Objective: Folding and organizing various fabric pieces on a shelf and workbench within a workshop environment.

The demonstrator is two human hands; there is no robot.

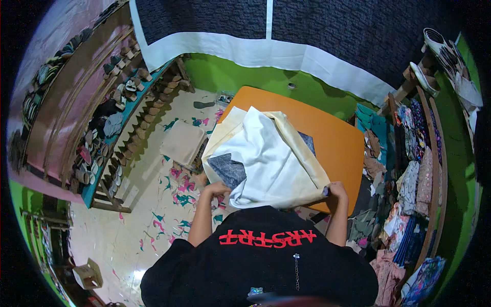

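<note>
A large piece of white and cream cloth point(271, 158) lies over the near left part of an orange table point(276, 102), its surface wrinkled. A dark grey patch point(227, 170) shows on its left side, and a bit of dark grey point(308, 143) sticks out from under its right edge. At the near left edge of the cloth, my left hand point(219, 189) is closed on it. My right hand point(337, 190) pinches the near right corner, where a little dark material shows by the fingers. The cloth's near edge is partly hidden by my body.
Left stands a long rack point(120, 128) lined with shoes and wooden shoe forms. A beige stool point(183, 142) sits beside the table, with colourful scraps point(181, 197) over the floor. Heaped and hanging fabrics point(409, 179) crowd the right. Behind the table hangs a dark, white-bordered curtain point(204, 20).
</note>
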